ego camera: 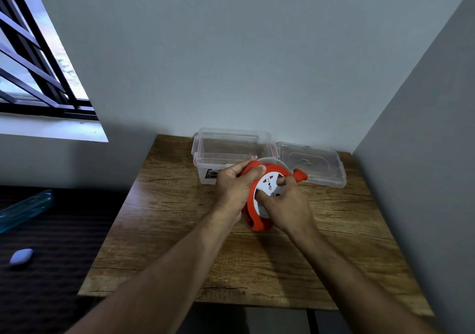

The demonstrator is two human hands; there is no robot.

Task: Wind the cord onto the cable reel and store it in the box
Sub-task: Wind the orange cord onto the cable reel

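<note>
Both hands grasp the orange cable reel [259, 200], which is held tilted above the wooden table [164, 220], just in front of the box. The left hand [232, 187] is clenched around the orange handle at the top of the reel, thumb pressed over it; the right hand [288, 205] lies against the white socket face [268, 183], fingers curled onto it, apparently gripping it as one would to turn the drum, though the exact contact is partly hidden. The orange plug [300, 174] projects from the reel's right side, close against the rim, and no loose cord trails across the table; whatever cord is wound on the drum is hidden behind the hands and flange. Judged from this, winding is finished or nearly so, with at most the last short length and the plug left to seat. The clear plastic storage box [203, 151] stands open at the back of the table and appears empty apart from a label on its front wall; its clear lid [331, 177] lies flat beside it on the right. Remaining steps: place the reel in the box and, presumably, fit the lid.
</note>
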